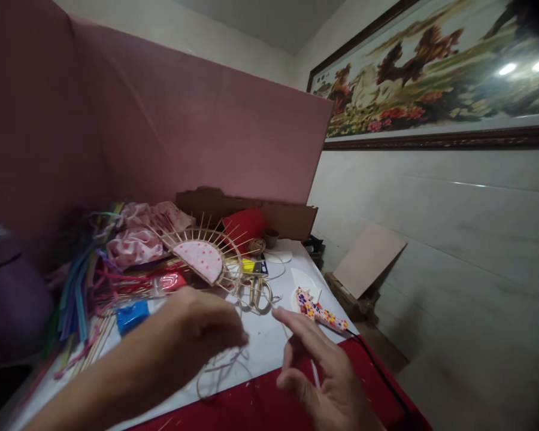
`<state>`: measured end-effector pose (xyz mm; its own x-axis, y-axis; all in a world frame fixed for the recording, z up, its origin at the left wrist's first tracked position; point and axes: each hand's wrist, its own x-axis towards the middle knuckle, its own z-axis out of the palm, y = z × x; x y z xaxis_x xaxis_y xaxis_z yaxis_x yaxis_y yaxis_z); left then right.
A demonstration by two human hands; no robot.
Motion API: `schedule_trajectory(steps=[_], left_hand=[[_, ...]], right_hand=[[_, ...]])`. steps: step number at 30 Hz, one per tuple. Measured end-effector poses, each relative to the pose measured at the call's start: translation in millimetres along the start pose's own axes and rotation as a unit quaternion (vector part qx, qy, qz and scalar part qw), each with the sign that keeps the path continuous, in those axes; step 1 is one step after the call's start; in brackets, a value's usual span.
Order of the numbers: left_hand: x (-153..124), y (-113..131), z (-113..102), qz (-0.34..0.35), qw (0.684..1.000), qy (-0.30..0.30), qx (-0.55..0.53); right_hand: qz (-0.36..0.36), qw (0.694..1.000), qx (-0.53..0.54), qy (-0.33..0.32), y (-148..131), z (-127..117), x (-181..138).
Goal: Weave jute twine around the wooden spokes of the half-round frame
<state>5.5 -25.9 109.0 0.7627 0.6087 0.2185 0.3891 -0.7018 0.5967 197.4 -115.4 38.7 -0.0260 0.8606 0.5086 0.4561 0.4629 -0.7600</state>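
Note:
My left hand (197,332) hovers over the white tabletop with its fingers curled together, pinching a thin loop of pale string (220,371) that trails below it. My right hand (323,377) is at the table's near right edge, index finger stretched out, a thin white stick (315,374) held between thumb and fingers. Just beyond the hands lie gold-handled scissors (257,293) and a half-round fan frame (204,257) of wooden sticks with a pink dotted centre. A flower-patterned glue gun (318,311) lies to the right of the scissors.
Pink cloth (139,239), coloured strips (78,287), a blue object (132,315) and wooden skewers (94,347) crowd the left. A red cloth (269,407) covers the near edge. A cardboard box (278,215) and pink board (184,120) stand behind; a board (368,257) leans on the tiled wall.

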Motion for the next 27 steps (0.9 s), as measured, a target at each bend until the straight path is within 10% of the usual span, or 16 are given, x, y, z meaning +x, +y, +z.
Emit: schedule_trajectory(steps=[4, 8, 12, 16, 21, 27], left_hand=[[3, 9, 16, 0.021, 0.997, -0.062, 0.029], [-5, -22, -24, -0.05, 0.993, 0.027, 0.104], [-11, -40, -53, -0.173, 0.944, 0.153, 0.235], [0, -13, -15, -0.03, 0.985, 0.045, 0.163], [3, 6, 1, 0.001, 1.0, 0.005, 0.03], [-8, -19, -40, -0.086, 0.989, 0.102, 0.062]], right_hand=[[0.1, 0.99, 0.081, -0.065, -10, 6, 6], [0.182, 0.981, -0.066, -0.016, 14, -12, -3], [0.178, 0.949, -0.238, -0.109, 22, -30, -7], [0.1, 0.99, -0.07, -0.071, -4, -13, 3], [0.236, 0.947, 0.185, -0.117, -8, 5, 7], [0.161, 0.961, -0.191, -0.114, 21, -19, -2]])
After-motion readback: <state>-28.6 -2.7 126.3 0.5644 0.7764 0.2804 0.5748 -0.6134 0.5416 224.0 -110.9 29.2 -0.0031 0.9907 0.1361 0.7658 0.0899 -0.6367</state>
